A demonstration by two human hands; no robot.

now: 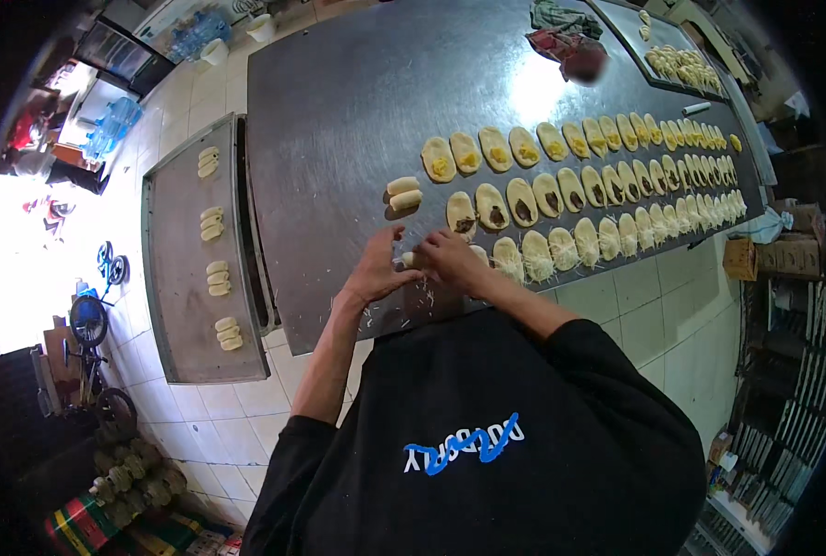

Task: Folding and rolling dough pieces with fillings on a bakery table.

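Between my hands, near the front edge of the metal table (339, 111), lies a small pale dough roll (411, 260), partly hidden by fingers. My left hand (376, 266) is beside it, thumb and fingers apart. My right hand (452, 261) has its fingers bent together over the roll's right side. Just beyond, two rolled dough pieces (403, 193) lie side by side. To the right stretch three rows of flat dough ovals: yellow-filled ovals (496, 153) at the back, dark-filled ovals (492, 208) in the middle, and ovals with pale shreds (537, 259) nearest me.
A metal tray (176, 324) stands left of the table, bearing several groups of dough rolls (212, 224). At the far right are another tray (658, 79) with dough pieces and crumpled cloths (566, 42). Loose pale shreds dot the table's front edge. Bicycles (88, 320) stand at left.
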